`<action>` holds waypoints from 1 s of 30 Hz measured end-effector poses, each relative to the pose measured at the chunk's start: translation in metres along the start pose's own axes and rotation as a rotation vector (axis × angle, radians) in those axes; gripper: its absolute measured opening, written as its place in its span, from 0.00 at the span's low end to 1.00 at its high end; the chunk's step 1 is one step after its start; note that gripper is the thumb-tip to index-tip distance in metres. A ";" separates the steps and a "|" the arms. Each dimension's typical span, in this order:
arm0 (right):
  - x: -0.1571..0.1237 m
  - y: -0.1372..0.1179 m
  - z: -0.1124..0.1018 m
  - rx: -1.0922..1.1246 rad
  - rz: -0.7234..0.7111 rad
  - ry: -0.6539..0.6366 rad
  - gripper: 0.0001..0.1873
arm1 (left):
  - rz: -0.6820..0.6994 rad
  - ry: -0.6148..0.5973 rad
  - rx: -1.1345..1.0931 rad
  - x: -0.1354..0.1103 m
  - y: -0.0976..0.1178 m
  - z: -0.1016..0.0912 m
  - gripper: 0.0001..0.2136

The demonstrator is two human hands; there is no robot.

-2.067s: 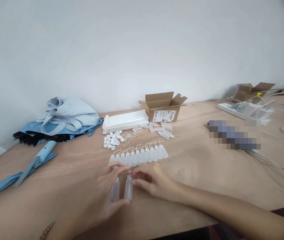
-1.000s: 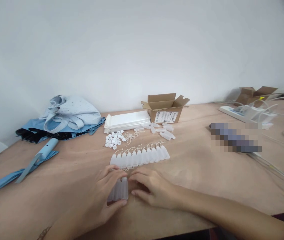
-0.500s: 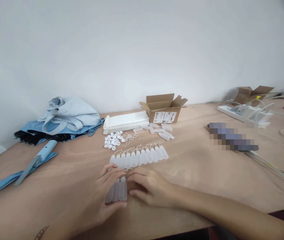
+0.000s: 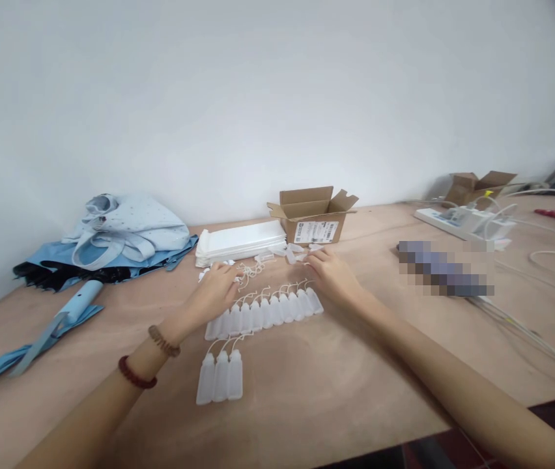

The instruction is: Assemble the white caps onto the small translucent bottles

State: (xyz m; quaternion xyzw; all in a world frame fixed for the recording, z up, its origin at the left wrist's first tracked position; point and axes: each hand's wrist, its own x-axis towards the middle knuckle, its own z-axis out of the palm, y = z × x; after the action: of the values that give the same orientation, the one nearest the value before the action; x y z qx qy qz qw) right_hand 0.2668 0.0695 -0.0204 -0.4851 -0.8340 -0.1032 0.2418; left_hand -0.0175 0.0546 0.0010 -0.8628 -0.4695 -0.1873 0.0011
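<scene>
My left hand (image 4: 216, 290) reaches over the pile of small white caps (image 4: 202, 275), fingers apart and pointing down, partly covering the pile. Beyond the near rows my right hand (image 4: 330, 273) is among loose translucent plastic bottles (image 4: 293, 254). Its fingers are bent together round a small bottle, mostly hidden by the hand. Capped bottles with thin cord loops lie side by side in a long row (image 4: 272, 309). Three more bottles (image 4: 221, 378) with loops lie nearer me. A tangle of loose cord loops (image 4: 249, 273) rests beside the caps.
Behind the caps is a stack of flat white boxes (image 4: 243, 240) beside an open cardboard box (image 4: 314, 225). A light-blue bag (image 4: 126, 225) and a folded blue umbrella (image 4: 79, 303) lie left. A power strip (image 4: 458, 225), cables and a blurred-out object (image 4: 446, 268) are right.
Both hands have left the near bottles and moved away from me, the left to the caps, the right to the loose bottles. Three bottles now show uncovered in the near row.
</scene>
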 end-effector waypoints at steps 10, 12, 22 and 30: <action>0.001 0.013 -0.001 -0.218 0.138 -0.247 0.10 | -0.015 0.049 0.053 0.030 -0.003 0.021 0.12; 0.001 0.013 0.000 -0.224 0.137 -0.257 0.09 | -0.031 0.087 0.042 0.031 -0.004 0.019 0.13; -0.001 0.009 0.002 -0.182 0.171 -0.262 0.08 | -0.215 0.436 -0.334 -0.007 -0.008 -0.005 0.10; -0.004 -0.007 -0.006 0.179 0.168 0.046 0.15 | -0.517 0.549 -1.035 -0.018 0.026 -0.001 0.15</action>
State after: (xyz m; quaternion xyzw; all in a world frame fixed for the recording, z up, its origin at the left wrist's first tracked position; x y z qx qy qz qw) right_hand 0.2644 0.0606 -0.0165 -0.5272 -0.7906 -0.0189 0.3110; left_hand -0.0054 0.0256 0.0002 -0.5312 -0.4941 -0.5981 -0.3407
